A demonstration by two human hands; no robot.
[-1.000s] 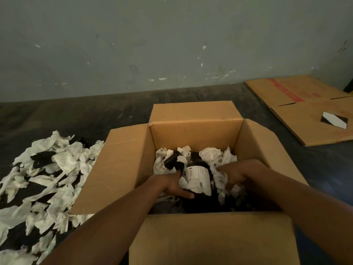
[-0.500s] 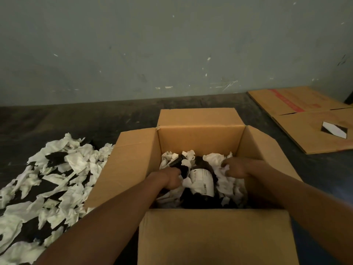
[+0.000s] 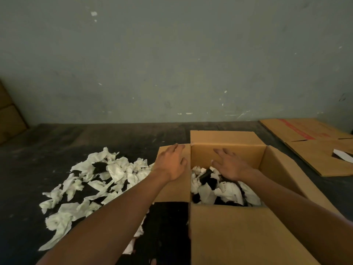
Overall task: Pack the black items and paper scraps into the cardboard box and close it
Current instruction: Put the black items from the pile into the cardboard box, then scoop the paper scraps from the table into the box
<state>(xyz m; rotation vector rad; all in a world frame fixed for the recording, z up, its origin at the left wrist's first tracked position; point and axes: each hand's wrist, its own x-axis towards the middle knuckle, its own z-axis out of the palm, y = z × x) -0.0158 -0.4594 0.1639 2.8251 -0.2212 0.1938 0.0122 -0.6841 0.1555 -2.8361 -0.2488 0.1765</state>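
The open cardboard box (image 3: 238,232) stands at the lower right with its four flaps spread outward. Inside it lie black items (image 3: 207,177), one bearing a white label, bedded in white paper scraps (image 3: 206,196). My left hand (image 3: 172,161) lies flat on the box's left flap with its fingers straight. My right hand (image 3: 230,164) hovers over the box opening, fingers spread, holding nothing. A loose pile of white paper scraps (image 3: 91,188) covers the dark floor left of the box.
Flattened cardboard sheets (image 3: 321,144) with a red stripe lie at the far right against the wall. Another cardboard piece (image 3: 9,119) leans at the far left. A grey-green wall (image 3: 172,64) closes off the back of the dark floor.
Both hands have come up out of the box, leaving the black items. The left hand went to the left flap, the right rose above the opening. The view swung left.
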